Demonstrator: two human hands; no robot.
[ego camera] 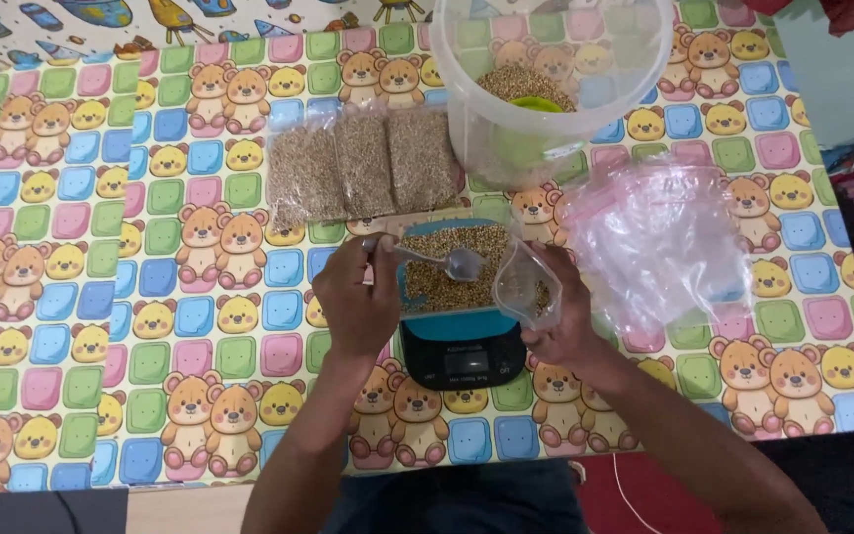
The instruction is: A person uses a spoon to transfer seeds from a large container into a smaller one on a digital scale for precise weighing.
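At frame centre, the left hand [356, 305] has its grip clamped on a metal spoon [442, 260] over the seed-filled tray [447, 265] on the dark scale [464, 354], while the right hand [562, 318] pinches a small clear bag [526, 287] just right of it.

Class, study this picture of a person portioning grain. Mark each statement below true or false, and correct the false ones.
1. The left hand holds a spoon over the grain tray. True.
2. The right hand holds a glass jar. False: it holds a small clear bag with some grain in it.
3. Three filled bags of grain lie side by side beyond the scale. True.
4. The large clear bucket is empty. False: it holds grain and a green scoop.
5. A pile of empty plastic bags lies left of the scale. False: it lies to the right.
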